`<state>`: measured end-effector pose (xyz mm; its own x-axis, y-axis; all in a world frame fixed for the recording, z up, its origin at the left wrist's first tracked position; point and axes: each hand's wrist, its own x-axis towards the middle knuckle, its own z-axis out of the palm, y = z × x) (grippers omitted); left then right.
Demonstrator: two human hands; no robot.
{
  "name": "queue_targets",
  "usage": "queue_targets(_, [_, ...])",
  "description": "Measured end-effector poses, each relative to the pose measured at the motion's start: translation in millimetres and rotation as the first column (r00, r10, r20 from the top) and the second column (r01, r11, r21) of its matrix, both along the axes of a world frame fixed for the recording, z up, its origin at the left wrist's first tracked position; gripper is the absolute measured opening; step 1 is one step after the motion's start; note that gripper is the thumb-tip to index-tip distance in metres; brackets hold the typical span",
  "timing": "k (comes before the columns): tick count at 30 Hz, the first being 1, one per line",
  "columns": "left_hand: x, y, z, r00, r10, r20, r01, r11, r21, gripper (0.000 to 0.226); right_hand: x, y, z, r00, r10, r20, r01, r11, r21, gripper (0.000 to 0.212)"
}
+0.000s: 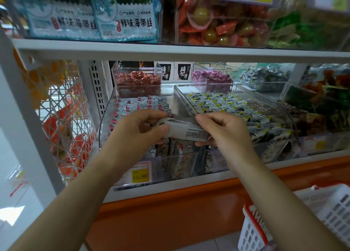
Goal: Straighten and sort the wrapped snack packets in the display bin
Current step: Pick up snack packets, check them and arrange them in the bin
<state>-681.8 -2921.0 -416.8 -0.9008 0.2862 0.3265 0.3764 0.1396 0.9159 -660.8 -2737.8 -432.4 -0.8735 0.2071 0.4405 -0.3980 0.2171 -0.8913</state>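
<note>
Snack packets (189, 132) being squared up above the front edge of the display bin (103, 121).
Left hand (140, 131) and right hand (223, 131) are each pinching one end of the grey bundle; aligning its edges before laying it against the rows (144, 103) looks wise.

Shop: price tag (140, 175), snack bins (132, 99) on shelves (170, 50).

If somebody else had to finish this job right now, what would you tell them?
Left hand and right hand both grip one bundle of grey packets above the left clear bin.
Done: neat rows of packets at the bin's back.
Left: the jumbled packets at its front need straightening, and the held bundle needs placing.
</note>
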Motion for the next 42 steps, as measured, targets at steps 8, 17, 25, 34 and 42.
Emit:
queue_targets(8, [-4.6, 0.0, -1.4, 0.998, 0.023, 0.067, -0.013, 0.989, -0.15, 0.012, 1.7, -0.7, 1.1, 0.995, -0.04, -0.086, 0.057, 0.976, 0.209, 0.016])
queue_targets(17, [-8.4, -12.9, 7.3, 0.979, -0.013, 0.204, 0.047, 0.985, -0.165, 0.029, 3.5, -0.5, 1.9, 0.997, 0.076, 0.028, -0.079, 0.988, 0.136, 0.015])
queue_targets(25, [-7.5, -16.5, 8.1, 0.981, -0.01, 0.194, 0.044, 0.984, -0.172, 0.019, 1.8, -1.7, 0.7, 0.995, 0.095, 0.028, -0.098, 0.99, 0.1, 0.017])
queue_targets(34, [-5.1, -12.9, 6.0, 0.99, -0.05, 0.128, 0.07, 0.985, -0.156, 0.023, -0.9, 8.9, 2.9, 0.969, 0.199, 0.147, -0.191, 0.979, -0.066, 0.013])
queue_targets(42, [-7.3, -10.6, 0.6, 0.986, -0.097, 0.133, 0.116, 0.983, -0.145, 0.014, -2.6, 26.6, 5.3, 0.889, 0.376, 0.263, -0.357, 0.926, -0.118, 0.02])
